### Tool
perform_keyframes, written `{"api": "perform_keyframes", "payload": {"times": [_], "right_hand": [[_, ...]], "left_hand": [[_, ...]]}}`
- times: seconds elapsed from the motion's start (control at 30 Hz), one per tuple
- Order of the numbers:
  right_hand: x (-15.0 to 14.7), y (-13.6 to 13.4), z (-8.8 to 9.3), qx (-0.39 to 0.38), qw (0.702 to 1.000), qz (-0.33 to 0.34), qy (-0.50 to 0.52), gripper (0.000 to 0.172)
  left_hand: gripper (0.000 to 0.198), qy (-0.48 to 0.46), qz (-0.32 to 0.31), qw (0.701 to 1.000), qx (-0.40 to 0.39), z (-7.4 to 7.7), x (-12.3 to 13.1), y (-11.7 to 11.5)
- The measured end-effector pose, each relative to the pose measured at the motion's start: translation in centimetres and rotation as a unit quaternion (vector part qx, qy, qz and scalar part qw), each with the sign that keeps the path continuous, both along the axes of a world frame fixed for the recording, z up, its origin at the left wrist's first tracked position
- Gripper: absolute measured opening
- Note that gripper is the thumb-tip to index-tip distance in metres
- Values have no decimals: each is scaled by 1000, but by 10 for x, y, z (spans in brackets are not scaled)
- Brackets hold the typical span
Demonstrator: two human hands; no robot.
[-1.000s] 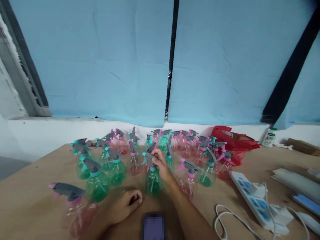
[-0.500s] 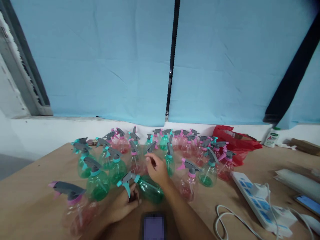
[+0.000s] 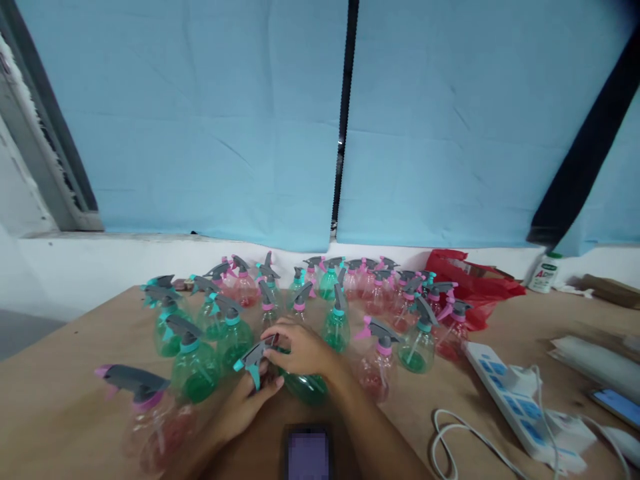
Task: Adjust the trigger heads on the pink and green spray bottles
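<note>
A green spray bottle (image 3: 307,388) lies tilted on its side before me, its grey and teal trigger head (image 3: 256,359) pointing left. My left hand (image 3: 250,400) is closed around that trigger head from below. Over the bottle's neck my right hand (image 3: 296,348) curls its fingers, hiding the collar. Close by on the left stands a green spray bottle (image 3: 196,373), and nearer to me a pink one (image 3: 160,433). Right of my right forearm is a pink spray bottle (image 3: 376,373).
Several more pink and green spray bottles crowd the back of the table (image 3: 60,373). On the right lie a white power strip (image 3: 520,407) with cables, a phone (image 3: 617,405) and a red plastic bag (image 3: 480,293). Another phone (image 3: 308,453) is at the front edge.
My right hand has come down and left onto the neck of the green spray bottle. The left hand has stayed at the trigger head.
</note>
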State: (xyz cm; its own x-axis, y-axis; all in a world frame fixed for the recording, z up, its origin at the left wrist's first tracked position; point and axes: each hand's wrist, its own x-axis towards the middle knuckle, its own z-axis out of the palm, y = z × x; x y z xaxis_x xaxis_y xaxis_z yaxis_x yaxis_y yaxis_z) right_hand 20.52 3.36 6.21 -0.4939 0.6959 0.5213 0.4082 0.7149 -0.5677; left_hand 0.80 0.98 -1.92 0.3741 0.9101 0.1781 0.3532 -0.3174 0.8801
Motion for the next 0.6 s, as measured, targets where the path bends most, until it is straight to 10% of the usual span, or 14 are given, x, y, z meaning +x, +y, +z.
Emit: {"api": "perform_keyframes", "payload": {"times": [0.4, 0.6], "right_hand": [[32, -33, 60, -7, 990, -71, 121, 23], [84, -46, 88, 198, 854, -280, 390, 32]], "left_hand": [[64, -38, -41, 998, -23, -10, -2, 2], [54, 53, -92, 994, -30, -3, -3, -2]]}}
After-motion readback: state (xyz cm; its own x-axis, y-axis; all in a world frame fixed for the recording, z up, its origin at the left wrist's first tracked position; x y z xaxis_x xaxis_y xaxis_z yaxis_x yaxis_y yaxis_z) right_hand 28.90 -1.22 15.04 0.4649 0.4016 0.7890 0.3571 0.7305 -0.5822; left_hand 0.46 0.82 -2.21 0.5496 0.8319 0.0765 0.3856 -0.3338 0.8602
